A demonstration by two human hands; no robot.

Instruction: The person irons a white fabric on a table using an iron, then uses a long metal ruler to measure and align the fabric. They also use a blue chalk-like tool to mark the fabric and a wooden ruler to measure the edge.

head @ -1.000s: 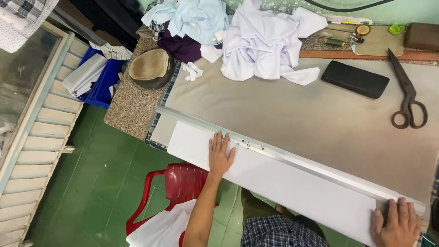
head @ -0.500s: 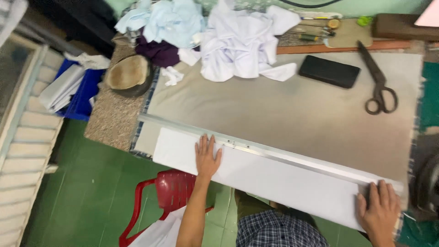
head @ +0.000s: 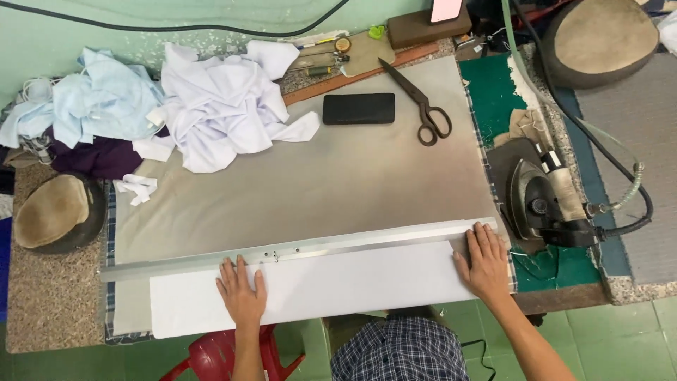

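Note:
A long white strip of fabric (head: 338, 286) lies along the near edge of the grey padded table (head: 317, 190). A long metal ruler (head: 317, 247) lies across its far edge. My left hand (head: 241, 296) presses flat on the strip, fingers spread and touching the ruler. My right hand (head: 484, 262) rests flat on the strip's right end, fingertips on the ruler's end. Neither hand holds anything.
Black scissors (head: 416, 102) and a black block (head: 358, 109) lie at the back. Crumpled white cloth (head: 218, 106) and light blue cloth (head: 99, 99) are heaped back left. A steam iron (head: 539, 201) rests to the right. A red plastic chair (head: 215, 360) stands below.
The view has swung right, so the iron and right side of the table now show. Both hands stay flat on the strip against the ruler.

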